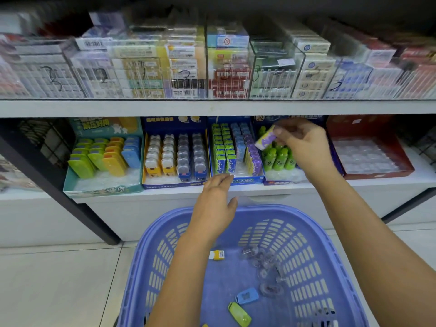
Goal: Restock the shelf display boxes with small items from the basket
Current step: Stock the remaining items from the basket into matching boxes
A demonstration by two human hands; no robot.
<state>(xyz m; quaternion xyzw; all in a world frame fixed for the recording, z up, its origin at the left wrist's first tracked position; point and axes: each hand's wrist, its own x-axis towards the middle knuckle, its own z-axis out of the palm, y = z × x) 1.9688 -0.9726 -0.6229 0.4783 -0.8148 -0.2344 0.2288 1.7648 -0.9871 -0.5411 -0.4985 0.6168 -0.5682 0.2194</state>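
My right hand (304,147) pinches a small purple and white eraser pack (266,139) above the blue display box (236,179), beside its purple row (252,159). My left hand (215,204) hovers with fingers extended, fingertips at the front edge of that same box. The purple basket (151,256) sits below on the floor. Inside it lie a yellow and white item (217,255), a blue case (247,296), a green case (239,313) and several clear packets (264,265).
On the lower shelf stand a teal box of coloured cases (103,185), a blue box of bear-shaped items (175,182), a box of green bottles (279,159) and a red box (370,156). Clear bins of packs (212,67) fill the shelf above.
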